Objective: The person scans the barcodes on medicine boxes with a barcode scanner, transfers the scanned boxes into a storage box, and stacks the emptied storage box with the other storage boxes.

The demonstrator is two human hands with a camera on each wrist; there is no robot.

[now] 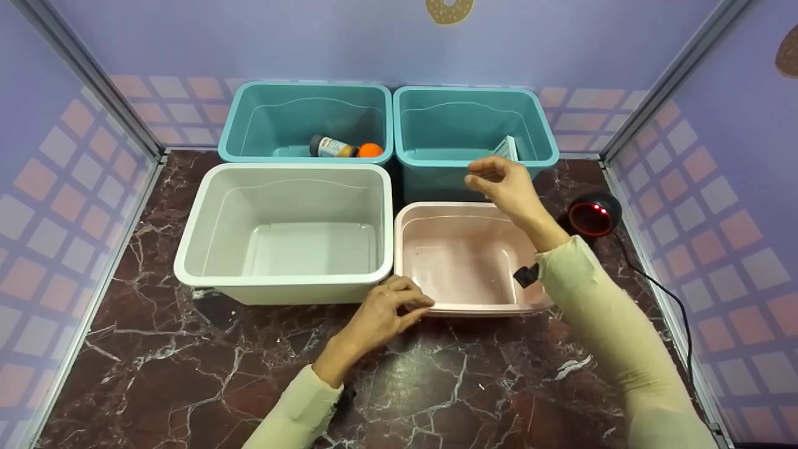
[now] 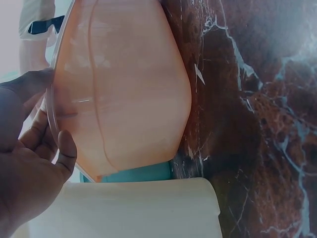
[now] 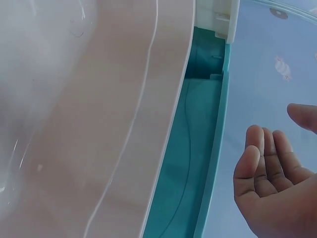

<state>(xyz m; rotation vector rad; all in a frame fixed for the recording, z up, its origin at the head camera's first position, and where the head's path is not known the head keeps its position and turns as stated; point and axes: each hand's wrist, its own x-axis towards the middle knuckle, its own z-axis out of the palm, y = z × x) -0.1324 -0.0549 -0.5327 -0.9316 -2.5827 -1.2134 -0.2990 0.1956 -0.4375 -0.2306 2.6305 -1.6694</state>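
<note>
My left hand (image 1: pixel 389 305) is at the near left corner of the pink bin (image 1: pixel 458 268), thumb and fingers holding its rim. The left wrist view shows the fingers of the left hand (image 2: pixel 32 134) around that rim, against the bin's outer wall (image 2: pixel 138 89). My right hand (image 1: pixel 508 190) hovers by the front edge of the right teal bin (image 1: pixel 436 163), fingers loosely bent, thumb apart, nothing between them. A small white box (image 1: pixel 508 148) leans inside that bin. In the right wrist view the palm of the right hand (image 3: pixel 272 183) is bare.
Left of the pink bin stands a white bin (image 1: pixel 283 280). Behind it, the left teal bin (image 1: pixel 230 140) contains a dark-capped bottle (image 1: pixel 333 147) and an orange ball (image 1: pixel 370 150). A black scanner-like device (image 1: pixel 595 214) with red lights and a cable stands at the right wall.
</note>
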